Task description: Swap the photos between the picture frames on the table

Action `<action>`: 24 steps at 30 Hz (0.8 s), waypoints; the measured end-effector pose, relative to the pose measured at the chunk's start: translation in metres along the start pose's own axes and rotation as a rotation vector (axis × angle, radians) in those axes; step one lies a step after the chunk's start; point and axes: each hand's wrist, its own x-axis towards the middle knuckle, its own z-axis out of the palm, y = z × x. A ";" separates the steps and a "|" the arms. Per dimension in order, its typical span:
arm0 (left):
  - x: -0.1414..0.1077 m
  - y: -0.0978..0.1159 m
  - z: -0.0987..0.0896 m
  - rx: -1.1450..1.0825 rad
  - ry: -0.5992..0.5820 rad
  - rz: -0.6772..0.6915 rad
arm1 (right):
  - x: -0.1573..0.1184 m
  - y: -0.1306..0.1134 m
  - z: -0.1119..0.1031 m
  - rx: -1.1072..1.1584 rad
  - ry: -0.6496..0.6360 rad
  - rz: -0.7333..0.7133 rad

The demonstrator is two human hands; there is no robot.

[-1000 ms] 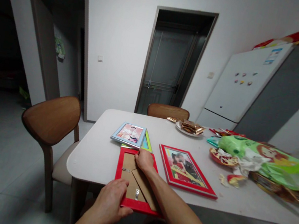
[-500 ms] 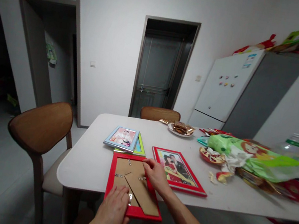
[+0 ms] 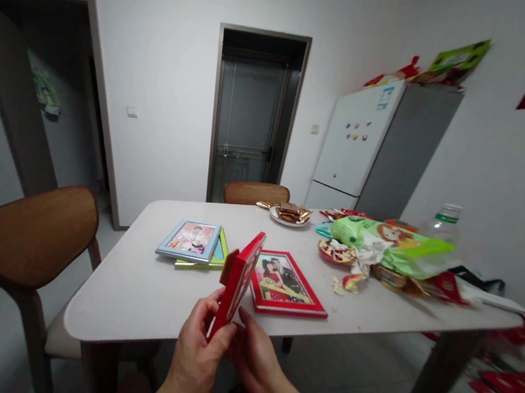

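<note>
My left hand (image 3: 201, 348) grips the lower edge of a red picture frame (image 3: 237, 287). The frame stands tilted up, nearly edge-on to me, and its brown back support juts out on the left. Close to its right side is my right hand (image 3: 259, 358), with fingers stretched toward the frame's lower part; whether they touch it is hard to see. Just behind, a second red picture frame (image 3: 286, 310) with a photo lies face up on the table. A light blue picture frame (image 3: 189, 241) rests on a green picture frame (image 3: 220, 253) to the left.
The white table (image 3: 136, 303) has a rounded left corner, with a wooden chair (image 3: 26, 236) beside it. A plate of wrapped snacks (image 3: 290, 213) sits at the far edge. On the right are a pomegranate piece (image 3: 335, 253), a green bag (image 3: 367, 234) and a clear bottle (image 3: 445, 225).
The held red frame has swung from lying back-side up to standing nearly edge-on. My right hand has moved from its upper edge down beside my left hand. The view has turned right.
</note>
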 end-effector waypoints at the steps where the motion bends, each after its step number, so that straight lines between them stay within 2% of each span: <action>1: 0.004 0.002 0.006 -0.062 -0.003 0.001 | 0.002 -0.002 0.002 0.125 0.037 -0.004; 2: 0.008 0.003 0.011 -0.118 -0.007 0.006 | 0.005 -0.006 0.001 0.224 0.089 -0.022; 4: 0.021 0.006 0.016 -0.204 0.021 0.024 | 0.016 -0.017 -0.012 0.280 0.193 -0.096; 6: 0.037 0.006 0.018 -0.267 0.079 0.017 | 0.030 -0.030 -0.037 0.233 0.278 -0.103; 7: 0.046 0.004 0.018 -0.294 0.099 -0.006 | 0.039 -0.038 -0.053 0.178 0.332 -0.056; 9: 0.062 -0.007 0.020 -0.327 0.030 -0.101 | 0.057 -0.053 -0.088 -0.039 0.401 0.016; 12: 0.077 -0.034 0.034 -0.199 -0.074 -0.211 | 0.083 -0.071 -0.134 -0.582 0.520 0.043; 14: 0.084 -0.054 0.050 -0.130 -0.083 -0.245 | 0.097 -0.077 -0.154 -0.735 0.546 0.061; 19: 0.093 -0.084 0.081 0.021 -0.081 -0.285 | 0.114 -0.070 -0.179 -0.959 0.561 0.097; 24: 0.096 -0.092 0.083 0.144 -0.076 -0.311 | 0.115 -0.057 -0.186 -1.158 0.580 0.103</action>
